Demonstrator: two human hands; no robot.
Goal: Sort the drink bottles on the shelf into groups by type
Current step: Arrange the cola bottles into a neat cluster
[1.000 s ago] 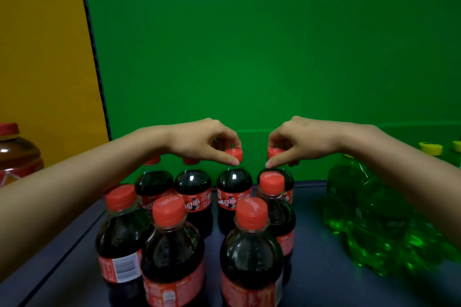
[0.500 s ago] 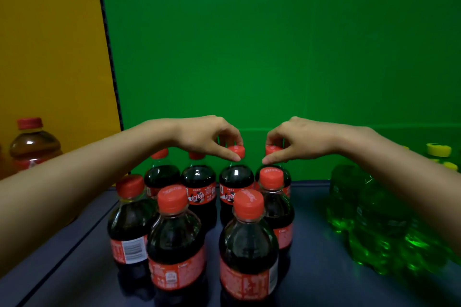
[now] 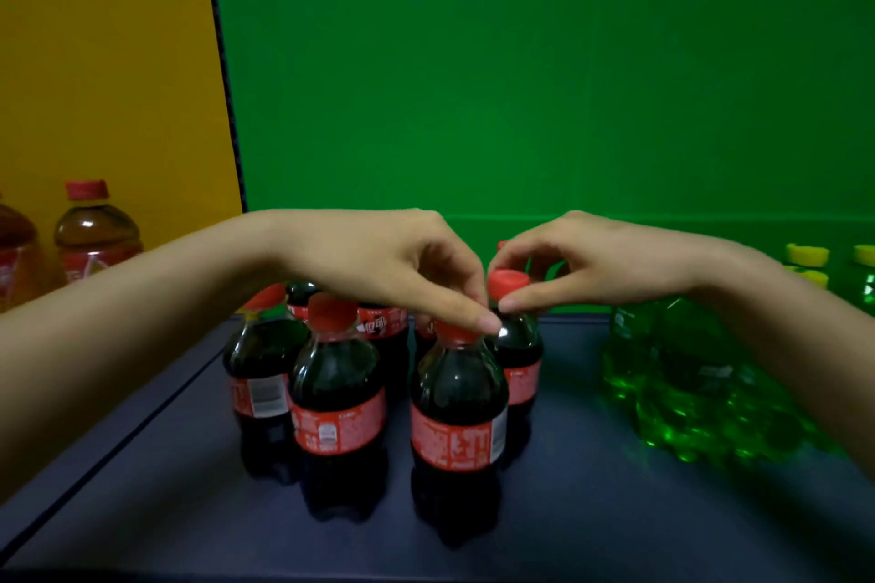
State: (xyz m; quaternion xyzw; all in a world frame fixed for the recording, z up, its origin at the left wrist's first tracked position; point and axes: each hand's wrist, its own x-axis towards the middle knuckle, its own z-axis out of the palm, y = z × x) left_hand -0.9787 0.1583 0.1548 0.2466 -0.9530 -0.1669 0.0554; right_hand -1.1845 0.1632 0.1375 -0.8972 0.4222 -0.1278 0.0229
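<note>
Several cola bottles with red caps and red labels stand clustered on the dark shelf point(image 3: 592, 511). My left hand point(image 3: 393, 265) reaches over the cluster, and its fingertips pinch the cap of the front right cola bottle point(image 3: 457, 398). My right hand point(image 3: 587, 265) pinches the red cap of the cola bottle just behind it point(image 3: 521, 355). Another front cola bottle point(image 3: 336, 388) stands free at the left, with one more point(image 3: 258, 374) beside it. The back row is mostly hidden by my left hand.
Green bottles with yellow caps point(image 3: 696, 369) are grouped at the right. Amber tea bottles with red caps point(image 3: 94, 237) stand at the far left before a yellow panel. A green wall closes the back of the shelf.
Both hands have come nearer, from the caps of the back-row cola bottles to the caps of the front right bottle and the one behind it. The view has shifted, showing more tea bottles.
</note>
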